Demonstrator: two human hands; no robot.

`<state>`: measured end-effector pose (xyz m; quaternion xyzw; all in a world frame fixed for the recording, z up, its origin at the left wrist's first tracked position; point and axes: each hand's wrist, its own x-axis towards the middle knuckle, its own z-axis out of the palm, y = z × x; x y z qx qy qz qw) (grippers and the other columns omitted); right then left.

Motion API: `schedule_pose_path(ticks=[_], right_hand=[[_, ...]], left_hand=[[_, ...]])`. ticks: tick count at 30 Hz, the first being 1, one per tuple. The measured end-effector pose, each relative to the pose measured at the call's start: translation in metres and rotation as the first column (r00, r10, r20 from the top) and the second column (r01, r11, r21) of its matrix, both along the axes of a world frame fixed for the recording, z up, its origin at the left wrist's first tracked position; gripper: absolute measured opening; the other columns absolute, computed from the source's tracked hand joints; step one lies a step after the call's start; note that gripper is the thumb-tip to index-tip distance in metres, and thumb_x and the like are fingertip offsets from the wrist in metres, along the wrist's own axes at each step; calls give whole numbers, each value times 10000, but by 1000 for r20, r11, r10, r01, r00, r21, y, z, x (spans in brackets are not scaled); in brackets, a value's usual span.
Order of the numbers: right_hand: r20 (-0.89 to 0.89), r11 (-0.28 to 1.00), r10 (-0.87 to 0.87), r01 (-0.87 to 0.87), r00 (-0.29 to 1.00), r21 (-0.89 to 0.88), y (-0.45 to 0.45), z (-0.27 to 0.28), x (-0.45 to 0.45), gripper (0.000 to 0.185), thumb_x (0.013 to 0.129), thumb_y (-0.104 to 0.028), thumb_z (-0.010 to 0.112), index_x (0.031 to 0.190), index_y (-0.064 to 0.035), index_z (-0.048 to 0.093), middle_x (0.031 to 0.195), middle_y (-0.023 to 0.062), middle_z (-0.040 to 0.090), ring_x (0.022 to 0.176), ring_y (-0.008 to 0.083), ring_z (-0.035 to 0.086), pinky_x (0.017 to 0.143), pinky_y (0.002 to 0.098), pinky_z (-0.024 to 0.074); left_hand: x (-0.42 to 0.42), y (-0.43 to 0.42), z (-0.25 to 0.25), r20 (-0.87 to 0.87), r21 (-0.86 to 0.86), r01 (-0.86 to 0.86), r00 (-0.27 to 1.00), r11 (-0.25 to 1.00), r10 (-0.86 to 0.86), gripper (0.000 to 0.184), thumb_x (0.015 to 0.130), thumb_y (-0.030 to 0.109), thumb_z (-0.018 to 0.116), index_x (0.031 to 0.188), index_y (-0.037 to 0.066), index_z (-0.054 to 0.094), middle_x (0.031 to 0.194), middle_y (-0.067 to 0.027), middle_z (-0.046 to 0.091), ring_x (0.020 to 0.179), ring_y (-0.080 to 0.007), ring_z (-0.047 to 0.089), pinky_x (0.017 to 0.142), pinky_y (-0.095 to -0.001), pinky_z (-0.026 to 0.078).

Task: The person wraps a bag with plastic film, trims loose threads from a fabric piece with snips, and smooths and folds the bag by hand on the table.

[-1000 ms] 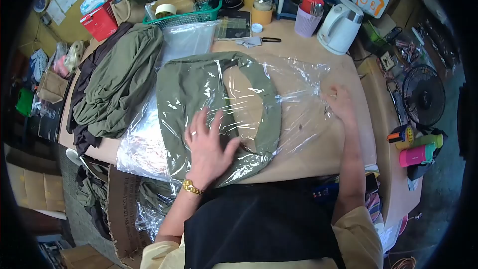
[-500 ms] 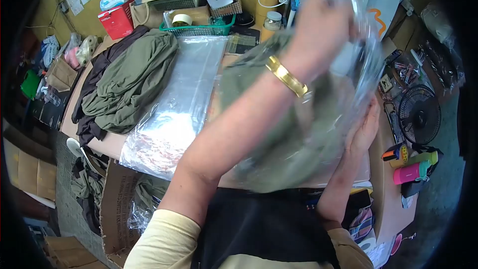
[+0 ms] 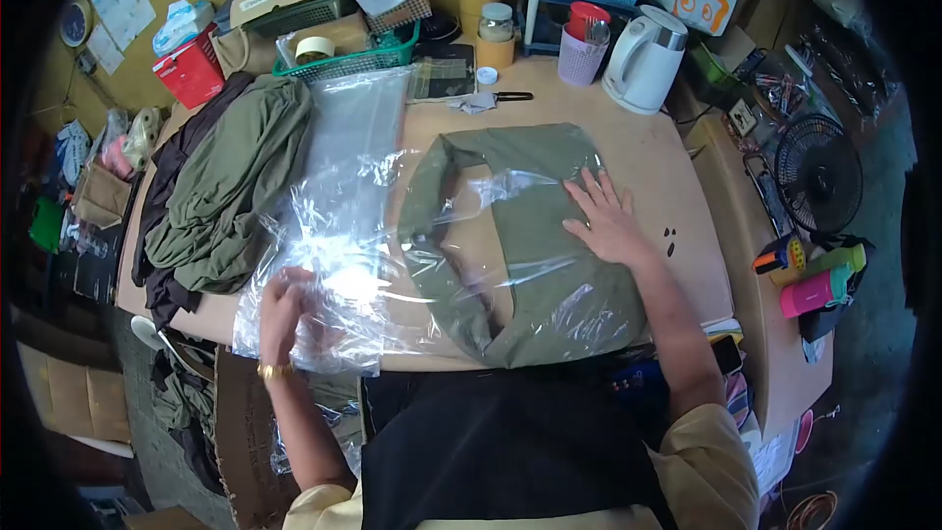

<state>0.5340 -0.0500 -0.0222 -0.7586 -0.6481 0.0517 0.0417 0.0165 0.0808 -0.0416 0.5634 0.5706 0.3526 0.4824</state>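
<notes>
A folded olive-green garment (image 3: pixel 540 196) lies on the table inside a clear plastic bag (image 3: pixel 481 191). My right hand (image 3: pixel 606 221) rests flat on its right side, fingers spread over the plastic. At the left, the fingers of my left hand (image 3: pixel 285 309) are curled in on crinkled clear plastic, which appears to be the loose end of that bag; glare hides exactly where it ends. Beneath and behind it is a stack of flat clear bags (image 3: pixel 358 118). Left of the stack sits a heap of olive-green garments (image 3: pixel 235 177) with dark cloth under it.
Along the back stand a green basket (image 3: pixel 348 61), a glass jar (image 3: pixel 496 25), a lilac cup (image 3: pixel 583 59) and a white kettle (image 3: pixel 645 61). A small cutter-like tool (image 3: pixel 491 100) lies before them. On the right are a black fan (image 3: pixel 819 172) and a pink bottle (image 3: pixel 807 299).
My left hand has come down from the upper right to the lower left. The bagged garment, lifted and blurred before, now lies flat. My right hand has moved onto its top.
</notes>
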Motion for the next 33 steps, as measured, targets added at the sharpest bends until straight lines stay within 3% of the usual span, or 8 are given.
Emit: schedule_pose_path(ticks=[2, 6, 9, 13, 19, 23, 29, 33], right_hand=[[-120, 990, 58, -73, 991, -122, 20, 7, 32, 663, 968, -476, 540, 1536, -192, 348, 1630, 172, 189, 1506, 369, 152, 1194, 538, 193], [-288, 985, -26, -25, 957, -172, 90, 44, 54, 711, 937, -544, 545, 1514, -160, 386, 1582, 157, 323, 1431, 345, 347, 1171, 564, 227], [-244, 966, -197, 231, 949, 117, 116, 46, -23, 662, 970, -571, 455, 1493, -166, 429, 1601, 145, 291, 1497, 312, 216, 1196, 611, 64], [-59, 969, -129, 138, 990, 203, 119, -12, -63, 647, 988, -581, 392, 1518, -208, 381, 1619, 126, 247, 1511, 322, 155, 1140, 714, 4], [-47, 977, -17, 27, 999, 214, 143, -29, -38, 655, 992, -592, 370, 1536, -228, 342, 1627, 107, 229, 1510, 315, 156, 1148, 706, -5], [-1, 976, -66, 65, 998, 207, 162, -37, -22, 676, 978, -617, 374, 1536, -237, 348, 1626, 90, 241, 1510, 302, 162, 1146, 708, 3], [-41, 974, -97, 103, 994, 203, 172, -34, -13, 696, 961, -653, 366, 1531, -253, 361, 1629, 91, 239, 1515, 305, 152, 1144, 705, -3], [-313, 997, -20, 42, 950, 63, 150, 3, -7, 710, 951, -661, 399, 1526, -244, 372, 1628, 151, 213, 1522, 326, 122, 1140, 707, -5]], left_hand=[[-3, -17, 38, -402, 366, 36, 908, 930, 123, 344, 838, -51, 470, 1151, -25, 609, 1033, -130, 658, 861, -220, 634, 805, -363, 509], [69, -31, 118, -445, 763, 213, 858, 611, 257, 449, 852, -59, 523, 1296, 7, 550, 1241, -202, 607, 1141, -373, 580, 967, -419, 464], [146, -33, 94, -749, 474, 482, 661, 736, 49, 598, 975, 368, 555, 1514, 179, 376, 1598, -168, 277, 1508, -356, 168, 1174, -639, 50], [141, 23, 9, -916, 310, 299, 350, 903, 199, 667, 998, 532, 410, 1562, 195, 293, 1647, -132, 167, 1524, -338, 114, 1158, -675, 18], [96, 49, -14, -863, 306, 183, 467, 934, 191, 625, 1005, 494, 417, 1530, 159, 367, 1624, -139, 245, 1518, -337, 151, 1166, -661, 58], [93, 28, 13, -590, 734, 116, 596, 669, 545, 560, 955, 341, 598, 1433, 85, 459, 1514, -227, 361, 1376, -377, 375, 1079, -559, 301], [69, -28, 18, -639, 543, 58, 675, 838, 368, 523, 922, 342, 674, 1304, 16, 530, 1132, -262, 626, 998, -376, 627, 825, -404, 487], [55, -19, 16, -589, 181, 23, 803, 983, 90, 391, 907, 354, 723, 1050, 14, 590, 795, -110, 629, 622, -177, 558, 562, -354, 434]])
